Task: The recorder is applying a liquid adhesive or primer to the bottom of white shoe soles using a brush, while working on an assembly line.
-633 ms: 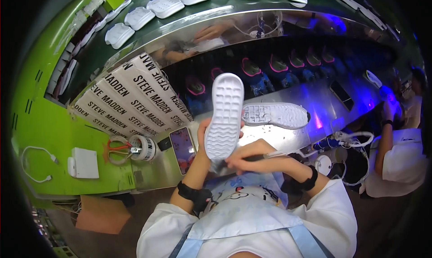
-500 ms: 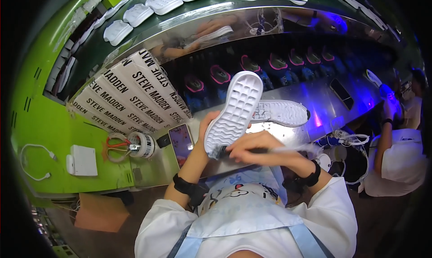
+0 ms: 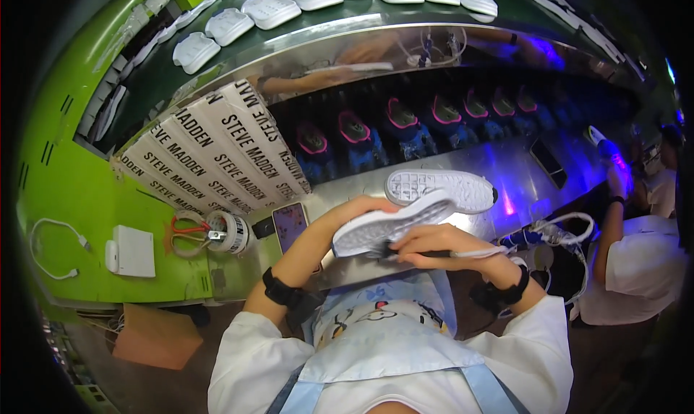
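My left hand [image 3: 367,206] is closed on the far edge of a white shoe sole [image 3: 426,213], which is tilted and slants up to the right. From the near side, my right hand [image 3: 441,242] grips a brush [image 3: 473,253] with a slim pale handle. Its dark bristles [image 3: 379,250] touch the sole's near edge. A second white shoe sole [image 3: 468,190] lies flat on the steel bench just behind, patterned side up and partly covered by the held one. The fingertips of my left hand are partly hidden.
On the left are a printed white carton [image 3: 217,150], tape rolls [image 3: 233,232], orange-handled scissors [image 3: 189,227], a phone [image 3: 290,225] and a white charger box [image 3: 131,251]. Pink-rimmed dark shoes [image 3: 354,128] line the back. Cables [image 3: 571,226] and a co-worker's arm [image 3: 611,233] are at right.
The held sole has tipped over from nearly upright to a low slant. My left hand has moved right along its far edge, and my right hand with the brush has shifted slightly right.
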Tool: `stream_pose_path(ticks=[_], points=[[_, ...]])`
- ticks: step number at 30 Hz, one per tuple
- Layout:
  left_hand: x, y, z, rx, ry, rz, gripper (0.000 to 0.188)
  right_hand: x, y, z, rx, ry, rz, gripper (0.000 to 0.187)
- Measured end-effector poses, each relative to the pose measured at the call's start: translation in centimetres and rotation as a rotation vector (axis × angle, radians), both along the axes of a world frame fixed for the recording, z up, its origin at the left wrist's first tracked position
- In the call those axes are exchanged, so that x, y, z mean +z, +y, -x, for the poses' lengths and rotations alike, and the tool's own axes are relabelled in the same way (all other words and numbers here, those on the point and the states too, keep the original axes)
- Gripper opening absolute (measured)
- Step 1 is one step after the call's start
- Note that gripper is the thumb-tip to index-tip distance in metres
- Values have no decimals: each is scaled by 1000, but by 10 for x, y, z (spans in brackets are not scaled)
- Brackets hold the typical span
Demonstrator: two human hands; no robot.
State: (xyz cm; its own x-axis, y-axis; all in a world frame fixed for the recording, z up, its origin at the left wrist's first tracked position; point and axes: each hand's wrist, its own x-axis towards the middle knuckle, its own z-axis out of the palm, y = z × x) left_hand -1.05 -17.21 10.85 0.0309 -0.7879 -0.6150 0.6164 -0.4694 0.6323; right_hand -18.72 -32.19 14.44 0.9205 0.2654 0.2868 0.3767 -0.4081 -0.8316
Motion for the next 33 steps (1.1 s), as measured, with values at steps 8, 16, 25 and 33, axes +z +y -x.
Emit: stream_pose_path(ticks=[8,16,25,33], points=[[43,26,-29,297,154,595,53,57,5,-6,-152,-191,-145,15],[173,115,-190,949,-652,681,38,37,9,-9,-416,-144,-605,22],[222,127,-235,1052,-1394,-228,32,19,16,7,-596,6,-758,24],[11,80,-1,609,-600,409,66,24,12,8,-527,-41,-919,24]])
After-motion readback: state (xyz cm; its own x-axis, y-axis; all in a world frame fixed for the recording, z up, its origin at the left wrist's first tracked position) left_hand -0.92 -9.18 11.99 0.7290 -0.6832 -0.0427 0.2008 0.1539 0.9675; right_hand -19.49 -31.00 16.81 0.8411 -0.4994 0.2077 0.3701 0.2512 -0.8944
